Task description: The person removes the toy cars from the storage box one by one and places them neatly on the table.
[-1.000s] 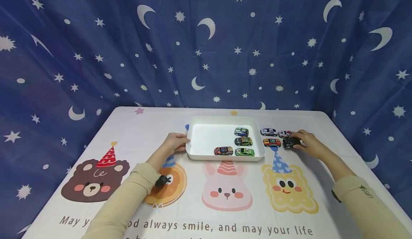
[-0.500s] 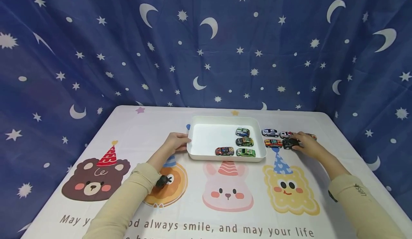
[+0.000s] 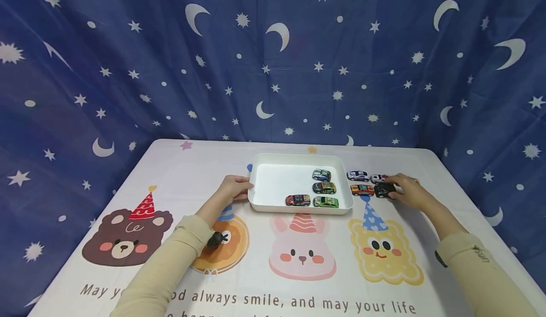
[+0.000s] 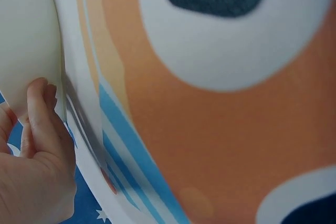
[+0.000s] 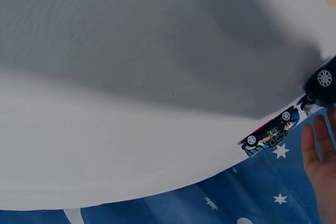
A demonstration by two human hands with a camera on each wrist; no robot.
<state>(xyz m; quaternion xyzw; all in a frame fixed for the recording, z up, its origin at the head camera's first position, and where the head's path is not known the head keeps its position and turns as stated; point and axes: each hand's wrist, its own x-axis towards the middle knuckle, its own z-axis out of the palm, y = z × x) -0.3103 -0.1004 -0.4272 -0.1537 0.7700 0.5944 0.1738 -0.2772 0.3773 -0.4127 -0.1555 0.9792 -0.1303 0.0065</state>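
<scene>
In the head view my left hand [image 3: 233, 188] pinches the left rim of a white tray [image 3: 273, 209]; the left wrist view shows that hand [image 4: 44, 156] with fingers at the tray wall [image 4: 29, 35]. Several small toy cars lie in the tray, such as a green one [image 3: 326, 202]. Right of the tray my right hand [image 3: 409, 191] grips a black toy car [image 3: 384, 190] with its fingers and thumb. That car sits beside an orange-red car [image 3: 362, 190]. Partly hidden by the fingers is a white and red car [image 3: 378, 178].
A white and blue car [image 3: 358, 176] stands near the tray's right wall. Another toy car [image 5: 270, 132] lies behind the right hand. The tablecloth [image 3: 256, 260] has printed cartoon figures. A dark blue curtain [image 3: 298, 104] hangs behind the table.
The right hand has shifted slightly left with the black car, closing the gap to the orange-red car. The left hand has kept its hold on the tray. The head view has shifted slightly.
</scene>
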